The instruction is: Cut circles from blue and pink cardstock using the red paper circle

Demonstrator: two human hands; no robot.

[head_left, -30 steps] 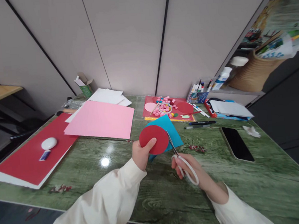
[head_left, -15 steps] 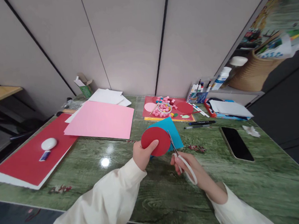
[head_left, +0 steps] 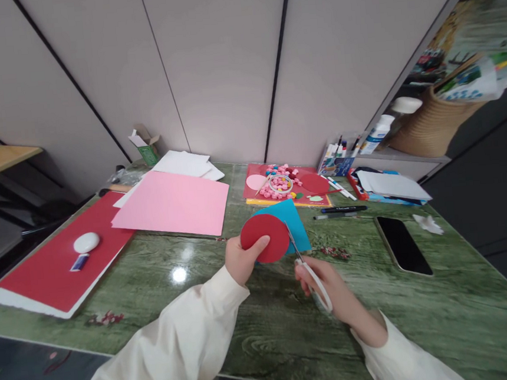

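My left hand pinches a red paper circle together with a sheet of blue paper behind it, thumb on top. The blue sheet sticks out above and to the right of the circle. In my right hand is a pair of scissors with white handles, fingers wrapped in the loops. Their blades lie on the blue paper, close against the circle's right edge. How far apart the blades are is hard to make out.
Pink paper and red paper cover the left of the table. Behind my hands, a red sheet bears pink beads and cut shapes. Black pens and a phone lie to the right.
The scissor handles have drawn slightly closer together. Both hands and the papers stay in nearly the same place; the whole view has shifted a little.
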